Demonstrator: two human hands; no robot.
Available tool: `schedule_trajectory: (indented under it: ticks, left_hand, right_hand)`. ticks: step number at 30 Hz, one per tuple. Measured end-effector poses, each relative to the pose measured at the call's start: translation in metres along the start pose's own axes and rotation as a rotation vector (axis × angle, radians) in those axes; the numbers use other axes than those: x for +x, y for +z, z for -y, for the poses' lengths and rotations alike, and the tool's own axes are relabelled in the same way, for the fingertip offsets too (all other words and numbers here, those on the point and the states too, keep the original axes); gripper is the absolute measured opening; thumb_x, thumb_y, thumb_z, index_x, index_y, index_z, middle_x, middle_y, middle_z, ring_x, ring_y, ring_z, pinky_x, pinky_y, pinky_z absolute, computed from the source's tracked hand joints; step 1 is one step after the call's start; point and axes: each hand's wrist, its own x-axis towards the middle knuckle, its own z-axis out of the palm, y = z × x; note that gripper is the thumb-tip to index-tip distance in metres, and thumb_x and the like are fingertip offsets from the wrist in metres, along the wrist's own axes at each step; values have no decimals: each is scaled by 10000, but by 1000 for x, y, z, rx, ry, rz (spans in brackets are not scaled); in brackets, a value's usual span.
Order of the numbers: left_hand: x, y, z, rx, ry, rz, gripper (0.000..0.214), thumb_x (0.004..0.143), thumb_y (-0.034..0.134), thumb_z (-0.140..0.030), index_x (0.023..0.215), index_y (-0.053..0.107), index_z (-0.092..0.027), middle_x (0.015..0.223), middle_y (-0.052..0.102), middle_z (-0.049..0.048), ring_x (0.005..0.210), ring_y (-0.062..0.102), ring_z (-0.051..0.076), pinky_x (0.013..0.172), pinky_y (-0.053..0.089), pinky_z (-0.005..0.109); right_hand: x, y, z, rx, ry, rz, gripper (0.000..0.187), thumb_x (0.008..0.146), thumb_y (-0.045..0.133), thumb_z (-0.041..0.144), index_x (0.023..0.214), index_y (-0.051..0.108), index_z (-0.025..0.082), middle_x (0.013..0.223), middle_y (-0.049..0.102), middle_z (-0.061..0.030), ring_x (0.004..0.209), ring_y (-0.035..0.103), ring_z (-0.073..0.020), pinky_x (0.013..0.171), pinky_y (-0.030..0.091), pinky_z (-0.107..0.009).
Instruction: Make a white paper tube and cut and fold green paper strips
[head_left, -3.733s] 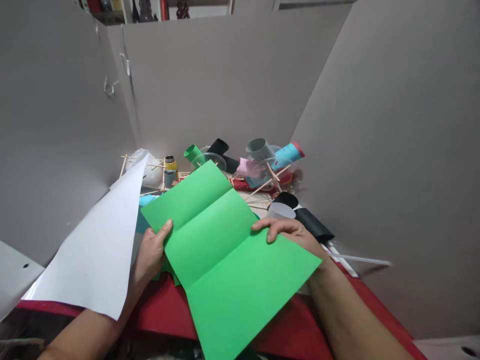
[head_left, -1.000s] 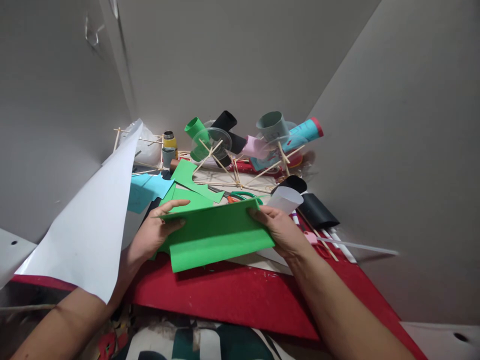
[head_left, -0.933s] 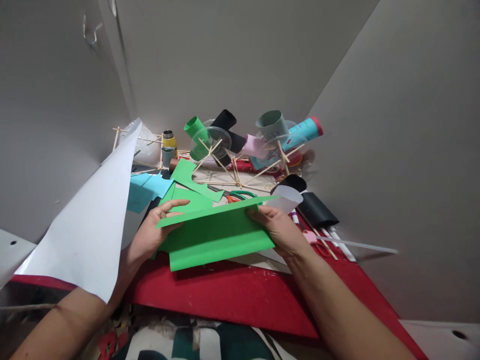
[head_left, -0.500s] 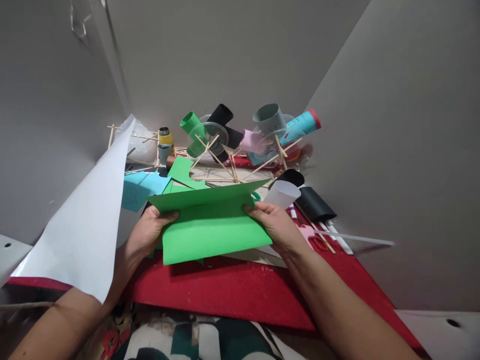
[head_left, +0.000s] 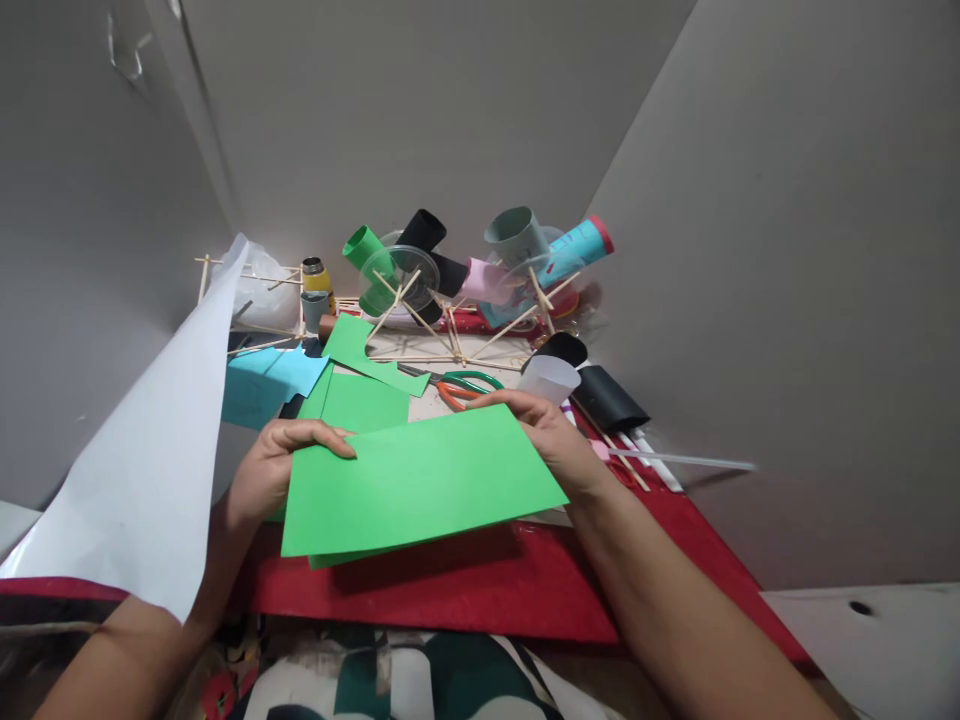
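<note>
A sheet of green paper (head_left: 424,485), folded over on itself, is held above the front of the red-covered table (head_left: 442,600). My left hand (head_left: 289,460) grips its left end, thumb on top. At the upper right corner my right hand (head_left: 544,430) holds it, with some fingers hidden behind the paper. Just beyond the fold lie scissors (head_left: 457,385) with green and orange handles. Cut pieces of green paper (head_left: 364,400) and a jagged blue paper (head_left: 274,375) rest behind my left hand.
A large curled white sheet (head_left: 150,450) rises at the left over my forearm. At the back stands a stick frame with clear discs (head_left: 420,280) and paper tubes. Black paper rolls (head_left: 607,395) and a thin clear stick (head_left: 690,460) lie at the right.
The green paper's raised upper flap has been folded down toward me over the lower part. The scissors behind it now show more fully. The view has shifted slightly right.
</note>
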Motion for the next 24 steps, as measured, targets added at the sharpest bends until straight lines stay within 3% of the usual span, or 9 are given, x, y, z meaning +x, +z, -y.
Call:
schedule_trajectory:
  ticks: [5, 12, 18, 21, 24]
  left_hand:
    - [0, -3, 2, 95, 83, 36, 110, 597, 806, -291, 648, 791, -195, 859, 751, 99, 726, 673, 209, 592, 539, 243]
    - [1, -9, 6, -8, 23, 152, 126, 635, 826, -307, 664, 775, -195, 919, 742, 53, 633, 654, 144, 536, 525, 206]
    - [5, -9, 6, 7, 66, 148, 151, 636, 834, -309, 629, 758, -178, 898, 746, 67, 666, 659, 148, 551, 519, 193]
    - [6, -8, 6, 24, 66, 62, 180, 579, 868, -275, 712, 777, -194, 866, 751, 56, 662, 662, 153, 570, 521, 204]
    - [8, -5, 8, 32, 51, -52, 300, 587, 862, -359, 813, 782, -179, 749, 742, 42, 585, 633, 139, 545, 499, 206]
  right_hand:
    - [-1, -2, -2, 5, -57, 6, 242, 618, 852, 286, 844, 778, 245, 1055, 750, -43, 898, 709, -215, 756, 565, -306]
    - [-5, -4, 4, -63, -148, 12, 182, 651, 833, 379, 661, 755, 215, 697, 731, -18, 563, 648, -124, 519, 504, -209]
    - [-6, -9, 4, -276, -365, 2, 79, 721, 775, 317, 689, 776, 245, 745, 757, -26, 709, 696, -178, 671, 559, -276]
    - [-8, -7, 4, -279, -426, -53, 76, 737, 761, 274, 808, 786, 264, 910, 775, -30, 860, 711, -209, 774, 566, -315]
    - [-6, -5, 4, -216, -372, -76, 376, 738, 772, 306, 1109, 716, 296, 1068, 748, -25, 940, 704, -215, 798, 567, -323]
